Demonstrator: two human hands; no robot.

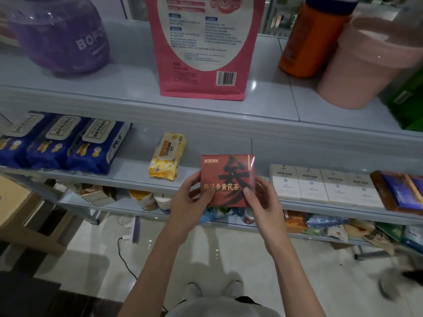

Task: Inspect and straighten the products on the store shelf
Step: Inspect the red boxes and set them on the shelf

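— Two hands on it? What are the fingers doing?
— Both grip. Left hand [186,202]: thumb flat on the front face, fingers curled round the left edge. Right hand [263,203]: thumb on the lower right corner, fingers wrapped behind.
— Item?
— Red tea box [229,177], glossy wrap, one big dark character, gold lettering, front face to camera, upright. Held at the front edge of the middle shelf [130,170], between a yellow wipes pack [167,155] and a row of white boxes [320,186].
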